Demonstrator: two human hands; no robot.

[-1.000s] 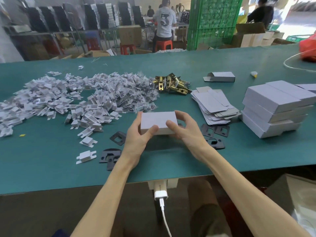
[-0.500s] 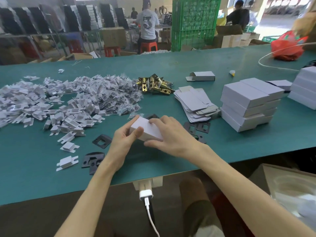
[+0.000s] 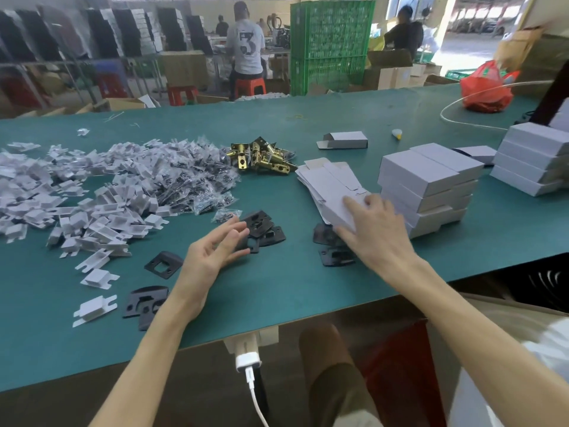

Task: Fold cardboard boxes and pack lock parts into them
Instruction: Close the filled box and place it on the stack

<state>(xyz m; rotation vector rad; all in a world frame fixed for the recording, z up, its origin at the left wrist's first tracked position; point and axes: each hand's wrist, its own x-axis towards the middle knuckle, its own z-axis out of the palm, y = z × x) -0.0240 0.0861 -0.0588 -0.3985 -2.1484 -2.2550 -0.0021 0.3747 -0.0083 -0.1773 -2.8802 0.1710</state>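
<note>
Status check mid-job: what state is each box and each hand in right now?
left hand: open, empty
right hand: grips held box
held box: closed
stacked boxes: closed, piled
lone box: left end flap open
flat blanks: unfolded, piled

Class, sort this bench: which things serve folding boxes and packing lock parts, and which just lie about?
For the job: flat blanks, box in right hand, stacked boxes, brass latches, black plates, white inserts, bagged parts.
Lying about: red bag, white tube, charger plug.

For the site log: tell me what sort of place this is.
Probably a factory packing floor: stacked white boxes, a pile of brass latch bolts, green plastic crates behind the worktable.
</note>
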